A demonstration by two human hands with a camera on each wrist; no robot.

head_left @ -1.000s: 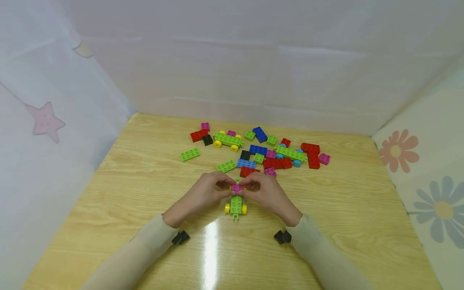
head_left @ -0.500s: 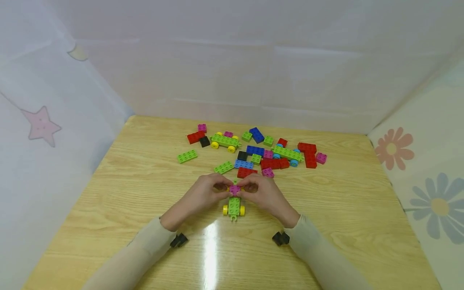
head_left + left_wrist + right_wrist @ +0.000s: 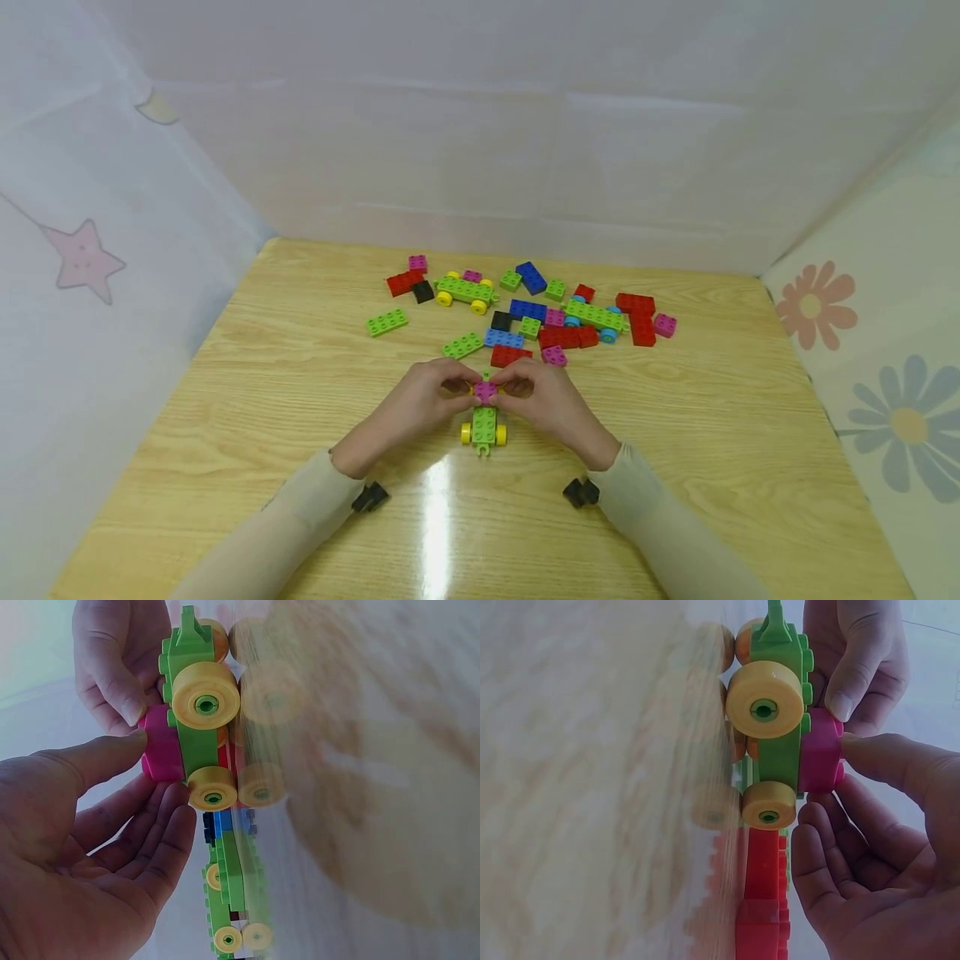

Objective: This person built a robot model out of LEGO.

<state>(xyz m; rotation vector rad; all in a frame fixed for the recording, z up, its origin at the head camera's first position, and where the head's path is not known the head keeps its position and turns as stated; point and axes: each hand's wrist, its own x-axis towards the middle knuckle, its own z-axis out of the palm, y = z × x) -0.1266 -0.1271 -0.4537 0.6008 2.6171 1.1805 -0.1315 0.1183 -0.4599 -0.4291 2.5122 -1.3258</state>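
A lime-green toy car base (image 3: 484,427) with yellow wheels (image 3: 206,696) stands on the table, its length pointing away from me. On the studs of its far half sits a pink building brick (image 3: 485,392). My left hand (image 3: 431,396) pinches that brick from the left, thumb and fingertips at its side. From the other side my right hand (image 3: 542,400) pinches the same brick. In the right wrist view, the pink brick (image 3: 820,752) lies flush against the green base (image 3: 778,754), and both thumbs are at its studded top.
Behind the hands lie scattered bricks, among them a red brick (image 3: 512,356), a light blue brick (image 3: 504,338) and a green plate (image 3: 462,345). Two more car bases stand farther back, one with yellow wheels (image 3: 465,291), one with blue wheels (image 3: 595,315). A pale curtain (image 3: 480,150) hangs behind the table.
The head view has shifted slightly, so everything sits a little farther left in it. Both hands stay on the pink brick, and the car base keeps its place.
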